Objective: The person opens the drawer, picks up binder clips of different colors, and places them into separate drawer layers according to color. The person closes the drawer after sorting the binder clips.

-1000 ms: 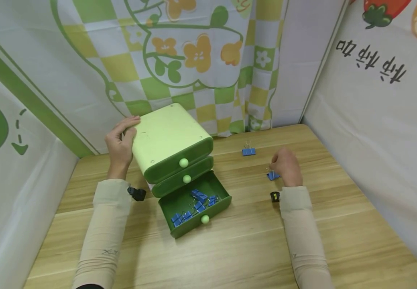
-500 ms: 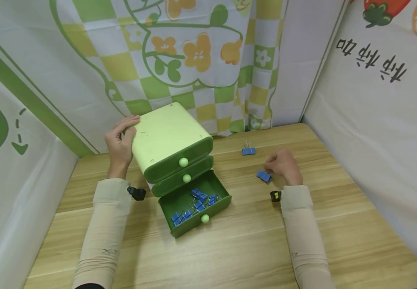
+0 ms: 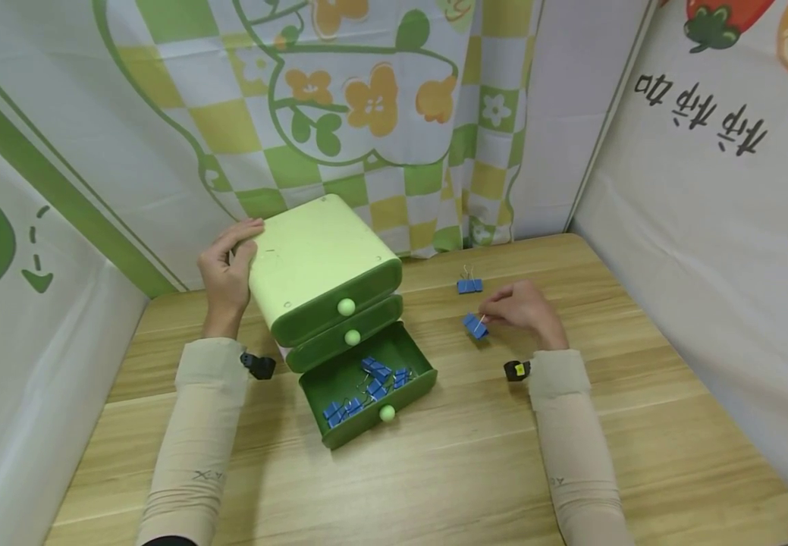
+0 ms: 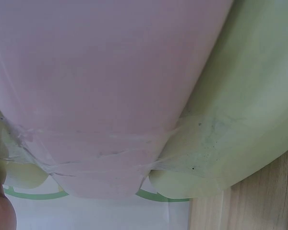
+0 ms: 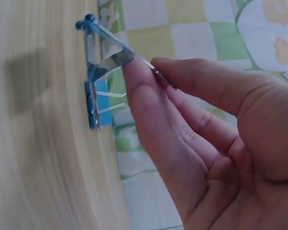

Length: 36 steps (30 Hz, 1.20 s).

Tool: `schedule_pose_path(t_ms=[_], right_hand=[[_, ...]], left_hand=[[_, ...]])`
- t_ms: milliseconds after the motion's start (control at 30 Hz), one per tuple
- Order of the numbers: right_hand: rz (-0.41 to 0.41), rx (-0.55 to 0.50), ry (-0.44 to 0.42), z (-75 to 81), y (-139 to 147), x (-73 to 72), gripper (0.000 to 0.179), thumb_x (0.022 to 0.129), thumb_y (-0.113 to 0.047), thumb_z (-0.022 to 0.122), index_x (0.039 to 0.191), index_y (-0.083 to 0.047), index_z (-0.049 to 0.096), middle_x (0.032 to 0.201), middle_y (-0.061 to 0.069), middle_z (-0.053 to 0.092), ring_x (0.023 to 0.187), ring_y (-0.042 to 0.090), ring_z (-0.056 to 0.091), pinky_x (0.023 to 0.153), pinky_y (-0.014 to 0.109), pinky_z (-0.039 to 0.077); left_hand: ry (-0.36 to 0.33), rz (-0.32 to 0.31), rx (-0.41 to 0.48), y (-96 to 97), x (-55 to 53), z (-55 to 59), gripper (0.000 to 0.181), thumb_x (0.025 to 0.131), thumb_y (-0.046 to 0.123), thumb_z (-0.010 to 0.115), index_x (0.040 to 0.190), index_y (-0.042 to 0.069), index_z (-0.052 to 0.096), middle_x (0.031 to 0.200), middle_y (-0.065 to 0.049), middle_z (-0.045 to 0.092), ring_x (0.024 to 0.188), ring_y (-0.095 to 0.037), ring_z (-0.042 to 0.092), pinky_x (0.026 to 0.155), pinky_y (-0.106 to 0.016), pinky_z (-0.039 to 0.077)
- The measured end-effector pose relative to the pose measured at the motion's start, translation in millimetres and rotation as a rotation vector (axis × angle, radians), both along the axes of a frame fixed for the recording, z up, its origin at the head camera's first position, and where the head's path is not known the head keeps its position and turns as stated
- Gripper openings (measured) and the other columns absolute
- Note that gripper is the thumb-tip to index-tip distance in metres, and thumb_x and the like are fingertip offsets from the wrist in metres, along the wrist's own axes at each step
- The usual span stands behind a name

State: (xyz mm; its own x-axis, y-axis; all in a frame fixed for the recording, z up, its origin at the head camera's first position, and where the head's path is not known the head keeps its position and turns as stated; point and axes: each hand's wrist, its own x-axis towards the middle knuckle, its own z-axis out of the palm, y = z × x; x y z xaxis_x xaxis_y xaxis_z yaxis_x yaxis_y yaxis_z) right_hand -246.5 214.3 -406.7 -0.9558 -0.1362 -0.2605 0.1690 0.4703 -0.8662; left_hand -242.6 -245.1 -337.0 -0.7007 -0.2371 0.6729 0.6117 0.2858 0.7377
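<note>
In the head view, my left hand [image 3: 224,271] rests against the back left edge of a light green box with three dark green drawers [image 3: 321,254]. One fingertip [image 4: 2,213] shows low in the left wrist view, beside the box's pinkish and green surfaces. My right hand [image 3: 525,309] pinches a blue binder clip [image 3: 475,326] by its wire handle between thumb and forefinger. In the right wrist view, the clip's body [image 5: 103,48] hangs tilted above the table. Another blue binder clip [image 3: 470,286] stands just behind it, handles up. The bottom drawer [image 3: 400,345] is pulled out and holds several blue binder clips [image 3: 376,370].
The box stands left of centre on a wooden table [image 3: 448,470]. Behind the table hangs a checked curtain [image 3: 366,174]. Fabric walls rise at the left and right. A small black device sits at each wrist.
My right hand has lifted the blue binder clip and carried it left towards the box. The left hand, the box and the pulled-out drawer have stayed in place.
</note>
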Motion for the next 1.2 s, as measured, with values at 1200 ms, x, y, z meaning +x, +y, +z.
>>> schedule_pose_path(t_ms=[1200], right_hand=[[0.222, -0.176, 0.121, 15.9, -105, 35.5, 0.012, 0.097, -0.003, 0.072, 0.106, 0.004, 0.077, 0.099, 0.019, 0.081, 0.092, 0.033, 0.08, 0.089, 0.049, 0.065]], left_hand=[[0.002, 0.011, -0.006, 0.2, -0.6, -1.2, 0.026, 0.1, -0.001, 0.056, 0.112, -0.012, 0.076, 0.127, -0.027, 0.073, 0.131, -0.037, 0.063, 0.117, -0.028, 0.045]])
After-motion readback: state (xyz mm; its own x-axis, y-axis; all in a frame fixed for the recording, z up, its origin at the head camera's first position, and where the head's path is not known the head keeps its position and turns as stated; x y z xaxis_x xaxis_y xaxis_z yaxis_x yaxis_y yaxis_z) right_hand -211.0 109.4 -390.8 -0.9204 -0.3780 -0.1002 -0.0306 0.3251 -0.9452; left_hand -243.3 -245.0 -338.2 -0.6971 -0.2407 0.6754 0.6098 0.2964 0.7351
